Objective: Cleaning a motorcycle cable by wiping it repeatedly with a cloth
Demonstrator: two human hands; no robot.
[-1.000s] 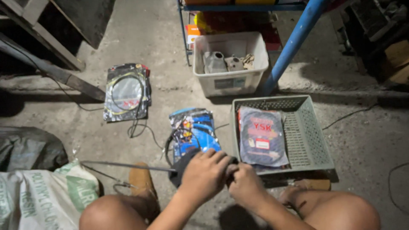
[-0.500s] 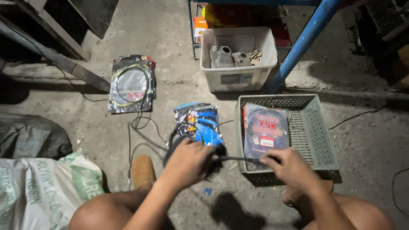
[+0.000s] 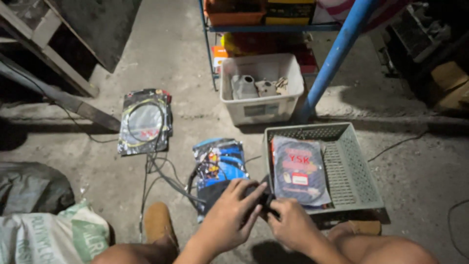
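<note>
Black cable coil pinched between both hands' fingers

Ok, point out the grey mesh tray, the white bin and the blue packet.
grey mesh tray (image 3: 354,168): head view, bare mesh floor.
white bin (image 3: 261,111): head view, front wall.
blue packet (image 3: 220,161): head view, packet's middle.
</note>
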